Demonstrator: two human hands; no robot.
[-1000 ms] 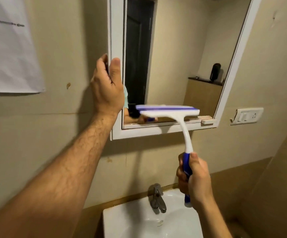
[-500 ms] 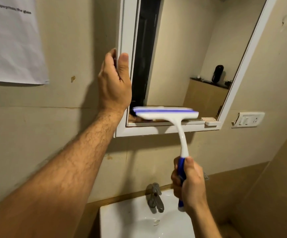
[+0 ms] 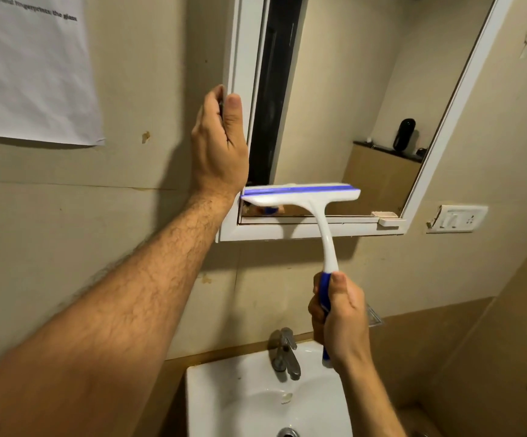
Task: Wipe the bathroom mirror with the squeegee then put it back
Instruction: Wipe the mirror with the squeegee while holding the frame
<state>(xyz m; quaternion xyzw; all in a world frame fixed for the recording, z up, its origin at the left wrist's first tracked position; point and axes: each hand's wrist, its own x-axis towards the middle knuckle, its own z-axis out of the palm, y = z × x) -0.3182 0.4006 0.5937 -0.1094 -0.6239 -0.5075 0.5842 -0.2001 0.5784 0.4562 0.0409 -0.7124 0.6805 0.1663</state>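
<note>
Right hand is clamped round the squeegee handle at 5 o'clock; blade lies on the mirror glass near its bottom edge. Left hand grips the frame's left side, fingers wrapped behind. Risk — blade may catch the bottom frame lip & skip, leaving a streak. Beige tiled wall, white sink w/ tap at 6 — switch plate at 3, paper notice at 10.

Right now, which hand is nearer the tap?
Right. The right hand grips the squeegee handle just above and right of the tap; the left hand is far up on the mirror frame.
</note>
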